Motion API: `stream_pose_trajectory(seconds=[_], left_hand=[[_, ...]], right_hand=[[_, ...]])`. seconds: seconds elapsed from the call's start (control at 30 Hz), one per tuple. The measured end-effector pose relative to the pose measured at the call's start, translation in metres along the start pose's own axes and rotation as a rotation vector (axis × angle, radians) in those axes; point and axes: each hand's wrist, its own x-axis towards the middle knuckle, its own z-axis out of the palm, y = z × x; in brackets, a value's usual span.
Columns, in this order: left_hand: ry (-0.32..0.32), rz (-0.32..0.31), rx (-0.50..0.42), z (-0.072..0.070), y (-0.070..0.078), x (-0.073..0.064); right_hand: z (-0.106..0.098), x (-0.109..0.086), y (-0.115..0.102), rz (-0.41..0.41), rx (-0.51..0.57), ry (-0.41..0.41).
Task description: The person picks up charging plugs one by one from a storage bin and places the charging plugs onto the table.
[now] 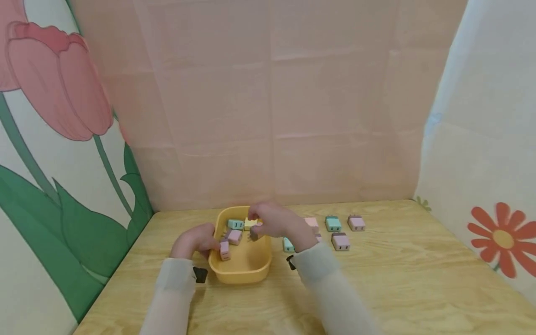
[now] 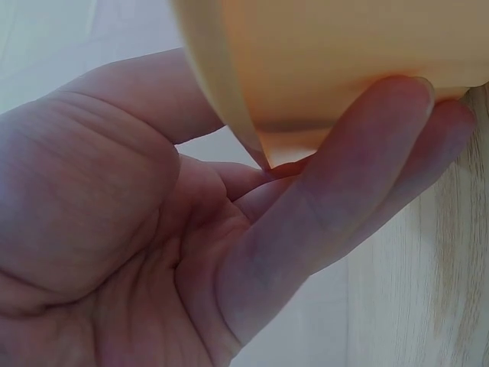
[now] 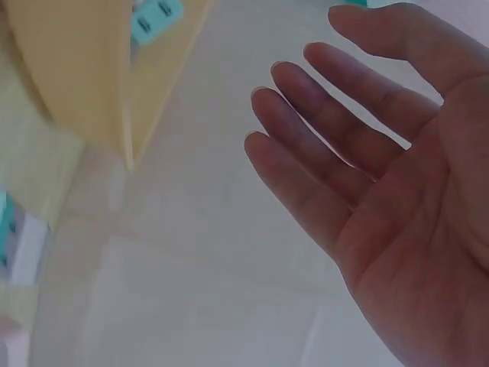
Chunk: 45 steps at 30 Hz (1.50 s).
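Observation:
A yellow plastic basket (image 1: 244, 275) stands on the table, with several small plug chargers inside. Among them are a teal charger (image 1: 236, 224), a yellow charger (image 1: 250, 223) and a pink charger (image 1: 234, 237). My left hand (image 1: 194, 239) grips the basket's left wall between thumb and fingers, which the left wrist view shows at the basket's rim (image 2: 244, 122). Over the basket's right side is my right hand (image 1: 276, 221). Its fingers (image 3: 328, 115) are loosely extended with nothing between them in the right wrist view. A greyish charger (image 1: 254, 232) with prongs lies just below that hand.
Right of the basket, several more chargers sit on the wooden table (image 1: 402, 279), including a teal one (image 1: 333, 223) and pink ones (image 1: 341, 241). My right forearm partly covers this group. A pink backdrop (image 1: 268, 116) rises behind the table, with flower-printed sheets at both sides.

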Motion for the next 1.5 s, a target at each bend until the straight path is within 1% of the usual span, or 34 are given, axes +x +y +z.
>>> stream_pose_trajectory(seconds=[0.17,0.3,0.43,0.57,0.73,0.9,1.07,1.23,1.5], left_hand=[[0.01,0.023,0.031,-0.001,0.002,-0.001],[0.011,0.042,0.034,-0.002,0.002,-0.002],[0.003,0.063,0.022,-0.001,0.001,-0.003],[-0.011,0.072,-0.007,0.0,0.0,-0.003],[-0.031,0.095,-0.05,0.001,0.0,-0.005],[-0.028,0.1,-0.063,0.001,0.0,-0.005],[-0.026,0.108,-0.076,0.002,-0.001,-0.005],[-0.028,0.112,-0.084,0.002,-0.001,-0.004],[-0.018,0.074,-0.053,0.002,-0.001,-0.003]], right_hand=[[0.022,0.015,-0.012,0.02,-0.023,-0.059],[0.04,0.022,-0.024,0.02,-0.077,-0.096],[0.057,0.026,-0.035,-0.02,-0.144,-0.093],[0.069,0.028,-0.043,-0.058,-0.186,-0.087],[0.077,0.03,-0.045,-0.063,-0.231,-0.101],[0.081,0.03,-0.043,-0.074,-0.259,-0.103],[0.082,0.029,-0.041,-0.086,-0.277,-0.103],[0.082,0.029,-0.041,-0.074,-0.268,-0.095],[0.087,0.031,-0.041,-0.088,-0.263,-0.091]])
